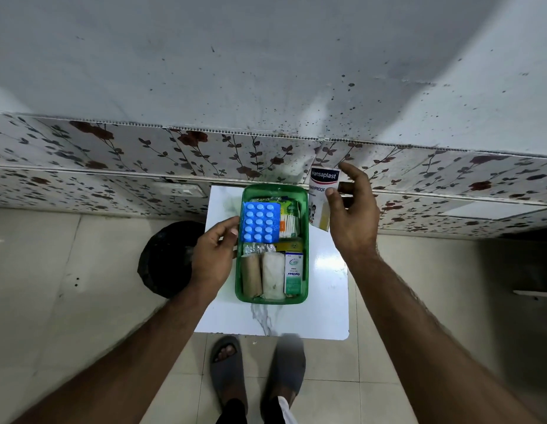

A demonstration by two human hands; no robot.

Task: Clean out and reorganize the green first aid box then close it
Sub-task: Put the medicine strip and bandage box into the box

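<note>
The green first aid box (306, 270) stands open on a small white marble-look table (324, 307). Inside lie a blue blister pack of tablets (260, 222), a pack of cotton swabs (289, 223), a brown bandage roll (251, 276), a white gauze roll (273, 276) and a small Optibex carton (293, 274). My left hand (215, 255) rests against the box's left wall, its fingers touching the blister pack's edge. My right hand (353, 215) holds a white Hansaplast plaster box (322, 194) upright just beyond the green box's far right corner.
A black round bin (165, 258) stands on the tiled floor left of the table. A wall with floral panels (174, 154) runs close behind the table. My feet in grey slippers (229, 371) stand at the table's near edge.
</note>
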